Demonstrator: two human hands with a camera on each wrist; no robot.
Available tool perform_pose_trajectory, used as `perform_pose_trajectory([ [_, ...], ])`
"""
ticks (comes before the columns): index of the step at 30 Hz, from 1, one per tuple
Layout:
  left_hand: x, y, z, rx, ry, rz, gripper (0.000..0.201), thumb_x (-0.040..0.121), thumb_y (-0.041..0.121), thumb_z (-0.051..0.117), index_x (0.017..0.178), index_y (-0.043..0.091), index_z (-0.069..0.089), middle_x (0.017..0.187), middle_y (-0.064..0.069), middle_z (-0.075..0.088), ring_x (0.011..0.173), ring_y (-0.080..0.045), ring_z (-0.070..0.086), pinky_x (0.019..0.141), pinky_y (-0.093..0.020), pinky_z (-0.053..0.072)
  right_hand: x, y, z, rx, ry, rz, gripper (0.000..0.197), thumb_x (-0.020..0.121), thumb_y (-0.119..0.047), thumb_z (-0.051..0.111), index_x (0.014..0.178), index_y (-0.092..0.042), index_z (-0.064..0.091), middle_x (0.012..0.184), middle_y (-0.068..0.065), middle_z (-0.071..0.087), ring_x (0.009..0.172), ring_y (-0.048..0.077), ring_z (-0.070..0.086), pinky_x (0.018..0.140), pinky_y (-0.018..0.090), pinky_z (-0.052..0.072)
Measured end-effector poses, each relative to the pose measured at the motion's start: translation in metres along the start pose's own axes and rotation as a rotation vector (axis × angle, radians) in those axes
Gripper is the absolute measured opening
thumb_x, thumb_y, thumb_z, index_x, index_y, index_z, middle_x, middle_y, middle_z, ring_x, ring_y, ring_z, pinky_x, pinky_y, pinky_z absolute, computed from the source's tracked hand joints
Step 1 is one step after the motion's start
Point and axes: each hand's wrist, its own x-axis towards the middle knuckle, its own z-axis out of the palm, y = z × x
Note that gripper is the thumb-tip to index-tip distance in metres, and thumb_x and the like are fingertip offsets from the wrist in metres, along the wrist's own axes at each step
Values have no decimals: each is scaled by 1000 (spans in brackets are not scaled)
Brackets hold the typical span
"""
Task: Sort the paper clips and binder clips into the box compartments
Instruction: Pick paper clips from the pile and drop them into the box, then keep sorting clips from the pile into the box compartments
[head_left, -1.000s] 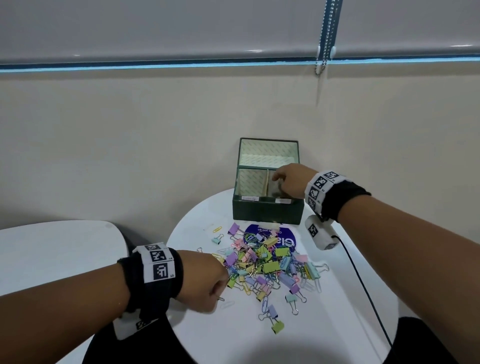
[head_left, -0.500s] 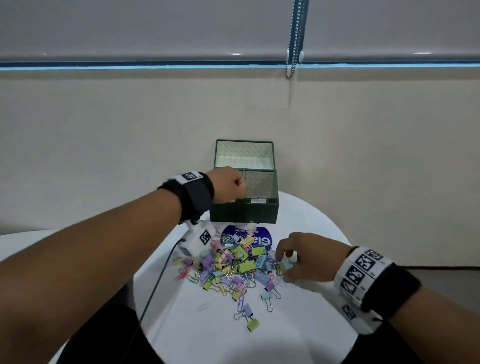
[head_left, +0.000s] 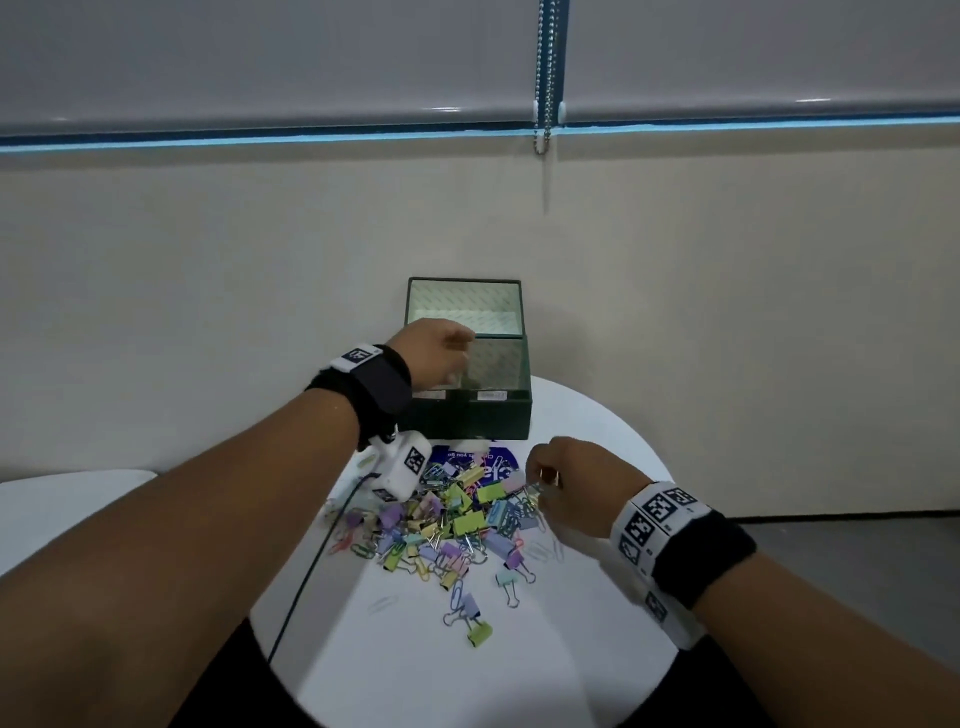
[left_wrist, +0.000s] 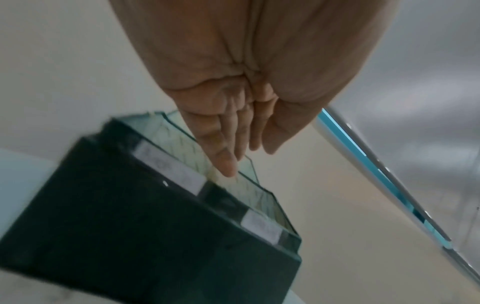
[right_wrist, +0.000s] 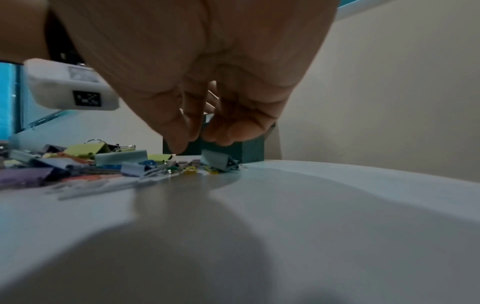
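A dark green box with its lid up stands at the back of the round white table. My left hand hovers over the box's left compartment. In the left wrist view this left hand has straight fingers with nothing in them above the box. A heap of pastel binder clips and paper clips lies in front of the box. My right hand is at the heap's right edge. Its curled fingers sit just above a grey-green binder clip. A grip is not visible.
A blue round print lies under the heap's far side. A yellow-green binder clip lies apart toward me. A black cable hangs from my left wrist. A second white table is at the left; a beige wall stands behind.
My hands swapped places: the left went from the heap to the box and straightened its fingers over the left compartment. The right left the box and came down at the heap's right edge.
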Motion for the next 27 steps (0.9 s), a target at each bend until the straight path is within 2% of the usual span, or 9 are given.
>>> perform_pose_trajectory([
  [3, -33, -14, -22, 301, 10, 118, 23, 91, 19, 66, 113, 21, 68, 110, 6, 68, 101, -14, 64, 88, -27, 51, -4, -3, 1, -11, -72, 10, 23, 90, -26, 64, 107, -41, 66, 99, -17, 61, 95, 11, 61, 82, 26, 50],
  [7, -91, -32, -37, 615, -289, 85, 4, 87, 26, 68, 88, 29, 70, 85, 16, 67, 78, -1, 60, 70, -15, 43, -3, -5, 2, -56, -93, 2, 28, 90, -39, 65, 117, -39, 70, 111, -14, 65, 101, 13, 61, 90, 33, 53],
  [9, -116, -45, -36, 692, -430, 28, 8, 84, 30, 70, 90, 27, 74, 83, 17, 68, 73, 2, 59, 63, -8, 39, 0, -4, 4, -61, -100, -4, 19, 91, -39, 65, 109, -38, 71, 106, -15, 65, 97, 12, 62, 89, 33, 54],
  [11, -138, -58, -29, 750, -486, -8, 18, 81, 39, 71, 94, 28, 73, 86, 16, 67, 76, -1, 59, 62, -7, 38, 2, -4, 6, -71, -96, -2, 6, 90, -31, 65, 93, -36, 68, 96, -16, 65, 90, 10, 62, 83, 31, 56],
  [13, -152, -68, -21, 828, -452, -5, 29, 77, 55, 68, 94, 31, 68, 90, 15, 64, 82, -7, 58, 69, -17, 45, 4, -2, 8, -75, -84, -5, 14, 88, -21, 61, 81, -32, 61, 88, -15, 65, 85, 11, 62, 80, 33, 57],
  [16, -161, -78, -11, 878, -408, 0, 40, 76, 66, 61, 103, 37, 64, 98, 15, 61, 90, -12, 58, 81, -30, 50, 4, -1, 10, -50, -56, 7, 22, 86, -12, 55, 80, -33, 51, 82, -13, 63, 80, 13, 61, 76, 34, 56],
  [21, -164, -82, -1, 838, -357, 109, 23, 92, 48, 54, 106, 34, 66, 102, 9, 57, 96, -16, 59, 81, -29, 46, 4, 0, 8, -23, 35, -23, 17, 94, -16, 49, 89, -33, 48, 81, -9, 63, 76, 16, 60, 73, 32, 54],
  [24, -163, -85, 5, 779, -339, 147, 19, 94, 37, 55, 104, 29, 69, 105, 8, 59, 97, -14, 58, 83, -26, 45, 5, 1, 4, -32, 89, -8, 14, 95, -13, 52, 89, -26, 51, 83, -5, 64, 77, 18, 60, 70, 29, 50],
  [27, -162, -87, 6, 780, -317, 183, 18, 93, 25, 52, 100, 25, 68, 103, 7, 63, 95, -15, 57, 83, -27, 46, 4, -1, 0, -51, 129, 4, 11, 93, -15, 58, 88, -25, 57, 88, -8, 61, 79, 14, 60, 69, 24, 45],
])
